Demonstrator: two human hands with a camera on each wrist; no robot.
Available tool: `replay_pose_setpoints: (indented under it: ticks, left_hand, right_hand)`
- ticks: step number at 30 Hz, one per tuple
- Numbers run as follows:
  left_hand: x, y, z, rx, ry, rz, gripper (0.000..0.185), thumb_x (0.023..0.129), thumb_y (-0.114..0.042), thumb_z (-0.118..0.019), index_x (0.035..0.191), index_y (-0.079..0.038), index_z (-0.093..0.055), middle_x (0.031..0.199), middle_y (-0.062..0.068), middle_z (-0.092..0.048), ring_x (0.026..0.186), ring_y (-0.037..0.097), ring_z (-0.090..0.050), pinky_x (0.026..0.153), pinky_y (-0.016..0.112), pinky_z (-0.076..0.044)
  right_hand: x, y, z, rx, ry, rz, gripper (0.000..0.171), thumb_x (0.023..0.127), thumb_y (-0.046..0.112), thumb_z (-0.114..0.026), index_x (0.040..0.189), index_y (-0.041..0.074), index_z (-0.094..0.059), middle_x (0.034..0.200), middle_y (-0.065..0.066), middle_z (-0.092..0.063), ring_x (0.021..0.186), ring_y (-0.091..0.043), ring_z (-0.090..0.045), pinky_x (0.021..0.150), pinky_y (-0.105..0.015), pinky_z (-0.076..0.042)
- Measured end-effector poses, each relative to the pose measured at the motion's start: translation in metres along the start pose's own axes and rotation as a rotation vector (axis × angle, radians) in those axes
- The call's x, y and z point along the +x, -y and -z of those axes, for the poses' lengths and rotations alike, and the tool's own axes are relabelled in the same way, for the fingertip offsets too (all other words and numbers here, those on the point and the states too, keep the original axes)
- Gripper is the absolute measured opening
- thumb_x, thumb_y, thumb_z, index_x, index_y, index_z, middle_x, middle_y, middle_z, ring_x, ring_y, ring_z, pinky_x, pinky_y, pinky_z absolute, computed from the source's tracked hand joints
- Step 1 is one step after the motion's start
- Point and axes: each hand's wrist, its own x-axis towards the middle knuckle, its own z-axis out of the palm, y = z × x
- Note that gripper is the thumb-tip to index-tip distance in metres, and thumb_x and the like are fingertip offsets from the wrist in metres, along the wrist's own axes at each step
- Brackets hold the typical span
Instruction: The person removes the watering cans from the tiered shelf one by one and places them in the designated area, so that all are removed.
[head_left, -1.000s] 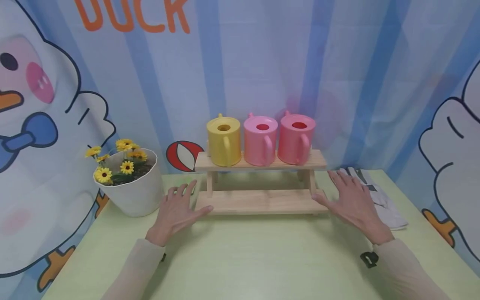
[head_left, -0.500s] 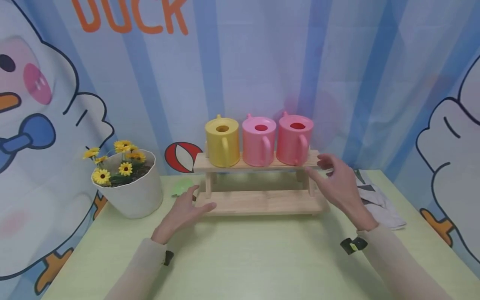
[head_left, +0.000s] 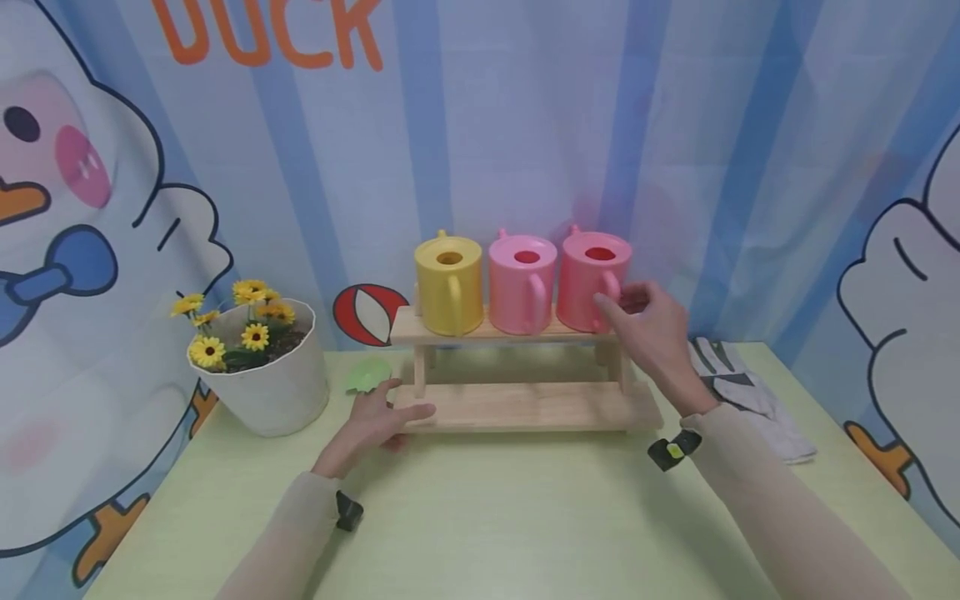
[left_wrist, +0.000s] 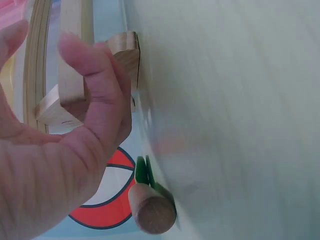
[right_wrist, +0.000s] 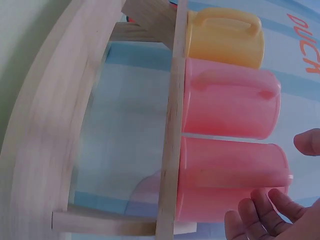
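My right hand (head_left: 656, 333) is at the handle of the deep pink watering can (head_left: 581, 283), thumb on one side and bent fingers on the other. In the right wrist view, the thumb (right_wrist: 307, 142) stands apart from the handle (right_wrist: 235, 178), while the fingers (right_wrist: 265, 210) are right beside it. A light pink can (head_left: 513, 292) and a yellow can (head_left: 442, 292) share the upper board of the wooden rack (head_left: 525, 404). My left hand (head_left: 371, 417) is at the left end of the rack's lower board, with loosely bent fingers overlapping the board end in the left wrist view.
A white pot (head_left: 262, 392) of yellow flowers stands at the left. Behind the left hand lies a small green tool (head_left: 367, 375) with a wooden handle (left_wrist: 155, 215). Grey and white gloves (head_left: 750, 400) lie right of the rack, and a printed curtain (head_left: 517, 108) hangs behind.
My right hand has risen from the rack's lower right end to the deep pink can's handle, its fingers bending. The left hand has shifted slightly right and its fingers have drawn in.
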Motion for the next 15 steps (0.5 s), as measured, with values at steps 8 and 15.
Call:
replay_pose_setpoints:
  ticks: [8, 15]
  left_hand:
    - [0.004, 0.003, -0.001, -0.001, 0.000, -0.041, 0.110, 0.085, -0.046, -0.094, 0.168, -0.007, -0.032, 0.099, 0.011, -0.069, 0.064, 0.013, -0.067, 0.064, 0.025, -0.057]
    - [0.007, 0.005, -0.003, 0.041, -0.029, -0.065, 0.109, 0.082, -0.036, -0.098, 0.167, -0.009, -0.035, 0.083, 0.008, -0.070, 0.062, 0.014, -0.065, 0.067, 0.025, -0.050]
  right_hand:
    - [0.012, 0.005, -0.007, 0.043, -0.009, -0.045, 0.050, 0.105, 0.042, -0.070, 0.132, 0.000, -0.067, 0.122, -0.021, -0.070, 0.107, -0.032, -0.064, 0.079, -0.027, -0.052]
    - [0.017, 0.008, -0.010, 0.080, 0.003, -0.075, 0.049, 0.106, 0.042, -0.068, 0.131, 0.000, -0.069, 0.123, -0.021, -0.071, 0.105, -0.030, -0.063, 0.078, -0.026, -0.051]
